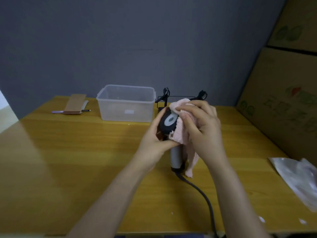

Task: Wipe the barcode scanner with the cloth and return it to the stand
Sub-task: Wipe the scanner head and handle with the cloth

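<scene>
The barcode scanner (169,123) has a black head with a grey disc and a grey handle pointing down toward me, a dark cable trailing off its base. My left hand (155,143) grips its head from the left and below. My right hand (200,127) presses a pink cloth (178,133) against the head's right side and top; a strip of cloth hangs down beside the handle. Behind my hands, the black wire stand (181,97) rises near the wall, partly hidden.
A clear plastic box (126,103) stands left of the stand. A brown board with a pen (75,105) lies at the back left. A crinkled plastic bag (298,179) lies at the right edge. Cardboard boxes (283,93) wall off the right side.
</scene>
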